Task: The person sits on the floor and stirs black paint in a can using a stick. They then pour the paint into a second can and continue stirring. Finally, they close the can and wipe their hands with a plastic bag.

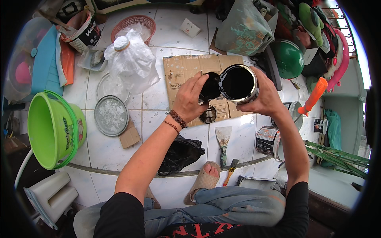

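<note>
**Q:** What's nearest the lens?

**A:** My knees in paint-marked jeans at the bottom edge, one sandalled foot (207, 174) on the white tiled floor (119, 154). Just above it lie a black plastic bag (179, 154), a putty knife (223, 142) and a small orange-handled brush (229, 173).

**Q:** And the hands?

**A:** Centre frame. My right hand (265, 99) is closed around a paint can (239, 84), tipped toward the lens, its inside coated black. My left hand (189, 101) has its grip closed on a smaller black container (210, 86), held touching the can's rim. Both hang over a cardboard sheet (194, 75), with a small round dark lid (208, 115) lying on it below.

**Q:** What could go wrong?

**A:** My judgement: the can is steeply tilted, so any paint left inside could run past the small container's mouth and land on the cardboard or my fingers. A wet rim could also let the small container slip.

**Q:** Farther out?

**A:** A round metal lid (111, 116) and a green bucket (53, 129) at left, another paint tin (268, 141) at lower right. Beyond the cardboard, a knotted clear bag (131, 59) and a red basket (135, 23) at upper left; a green helmet (289, 58) at upper right.
</note>
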The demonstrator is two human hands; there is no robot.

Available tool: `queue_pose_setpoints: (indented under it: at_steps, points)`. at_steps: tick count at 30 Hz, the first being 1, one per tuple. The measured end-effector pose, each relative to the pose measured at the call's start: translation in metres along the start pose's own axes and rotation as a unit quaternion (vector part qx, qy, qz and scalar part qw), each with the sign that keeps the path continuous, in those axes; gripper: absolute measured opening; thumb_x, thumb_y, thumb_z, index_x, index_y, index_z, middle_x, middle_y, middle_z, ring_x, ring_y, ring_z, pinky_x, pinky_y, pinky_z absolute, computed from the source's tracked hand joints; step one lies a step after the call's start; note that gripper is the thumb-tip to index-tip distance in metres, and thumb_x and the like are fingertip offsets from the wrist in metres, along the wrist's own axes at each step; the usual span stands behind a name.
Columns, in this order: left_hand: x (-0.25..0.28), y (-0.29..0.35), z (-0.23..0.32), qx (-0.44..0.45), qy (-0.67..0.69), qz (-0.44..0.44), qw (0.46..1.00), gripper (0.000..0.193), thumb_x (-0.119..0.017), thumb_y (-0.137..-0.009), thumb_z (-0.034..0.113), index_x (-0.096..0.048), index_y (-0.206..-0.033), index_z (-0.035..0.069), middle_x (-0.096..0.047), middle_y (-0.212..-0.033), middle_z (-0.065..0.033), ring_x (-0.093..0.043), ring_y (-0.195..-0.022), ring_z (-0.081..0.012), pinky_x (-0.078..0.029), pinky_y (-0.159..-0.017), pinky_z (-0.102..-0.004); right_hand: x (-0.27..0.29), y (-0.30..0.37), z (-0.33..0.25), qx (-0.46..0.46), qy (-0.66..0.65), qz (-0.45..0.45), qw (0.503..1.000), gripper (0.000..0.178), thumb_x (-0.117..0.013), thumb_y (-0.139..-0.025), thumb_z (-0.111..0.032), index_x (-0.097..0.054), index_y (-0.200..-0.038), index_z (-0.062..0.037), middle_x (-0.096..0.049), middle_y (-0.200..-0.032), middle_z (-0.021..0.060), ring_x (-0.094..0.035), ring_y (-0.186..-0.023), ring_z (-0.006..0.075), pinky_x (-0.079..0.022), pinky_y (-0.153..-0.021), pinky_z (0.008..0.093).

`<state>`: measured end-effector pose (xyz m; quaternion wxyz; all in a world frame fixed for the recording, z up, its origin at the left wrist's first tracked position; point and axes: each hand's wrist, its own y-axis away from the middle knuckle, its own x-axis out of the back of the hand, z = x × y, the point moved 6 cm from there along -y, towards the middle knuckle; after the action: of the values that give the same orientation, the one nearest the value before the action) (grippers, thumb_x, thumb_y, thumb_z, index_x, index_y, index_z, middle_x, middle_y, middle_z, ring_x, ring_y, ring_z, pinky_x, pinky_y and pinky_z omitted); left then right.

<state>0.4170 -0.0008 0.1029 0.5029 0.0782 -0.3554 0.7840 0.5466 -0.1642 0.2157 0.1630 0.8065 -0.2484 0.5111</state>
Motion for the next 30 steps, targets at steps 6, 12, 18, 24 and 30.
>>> queue_pose_setpoints:
  at_steps: [6,12,18,24,30]
  points:
    - [-0.002,0.001,-0.005,0.003,0.006,0.005,1.000,0.092,-0.083,-0.060,0.004,-0.043,-0.143,0.008,-0.052,-0.137,-0.0225,-0.055,-0.122,-0.0393,-0.046,-0.105,-0.0440,-0.003,-0.003,0.002,-0.002,0.016,0.005,1.000,0.103,-0.088,-0.051,-0.031,-0.044,-0.139,0.0019,-0.058,-0.126,0.0234,-0.058,-0.118,0.0402,-0.047,-0.101,0.0442]
    - [-0.005,0.003,-0.013,0.014,0.019,0.007,1.000,0.093,-0.084,-0.059,0.003,-0.044,-0.143,0.008,-0.052,-0.137,-0.0227,-0.055,-0.121,-0.0394,-0.047,-0.105,-0.0436,-0.011,-0.010,0.006,-0.017,0.002,-0.010,1.000,0.103,-0.087,-0.051,-0.032,-0.044,-0.139,0.0006,-0.058,-0.126,0.0233,-0.058,-0.117,0.0408,-0.048,-0.100,0.0441]
    - [-0.006,0.006,-0.024,0.026,0.023,0.008,0.999,0.094,-0.084,-0.058,0.003,-0.044,-0.143,0.008,-0.053,-0.136,-0.0223,-0.055,-0.121,-0.0392,-0.047,-0.106,-0.0432,-0.019,-0.018,0.007,-0.041,-0.004,-0.029,0.999,0.107,-0.092,-0.049,-0.029,-0.044,-0.140,0.0007,-0.059,-0.130,0.0218,-0.058,-0.122,0.0386,-0.045,-0.106,0.0427]
    - [-0.008,0.008,-0.034,0.033,0.017,0.011,0.999,0.092,-0.083,-0.059,0.003,-0.045,-0.142,0.008,-0.053,-0.136,-0.0220,-0.055,-0.121,-0.0389,-0.047,-0.106,-0.0430,-0.028,-0.025,0.011,-0.050,0.009,-0.039,0.998,0.109,-0.092,-0.048,-0.029,-0.043,-0.141,0.0002,-0.059,-0.130,0.0216,-0.057,-0.122,0.0392,-0.045,-0.106,0.0431]
    - [-0.012,0.011,-0.043,0.044,0.019,0.015,0.999,0.092,-0.084,-0.059,0.003,-0.044,-0.143,0.008,-0.053,-0.136,-0.0217,-0.055,-0.122,-0.0388,-0.046,-0.106,-0.0429,-0.036,-0.031,0.012,-0.031,0.013,-0.042,0.999,0.105,-0.086,-0.051,-0.031,-0.042,-0.141,-0.0018,-0.058,-0.127,0.0225,-0.058,-0.118,0.0402,-0.048,-0.101,0.0439]
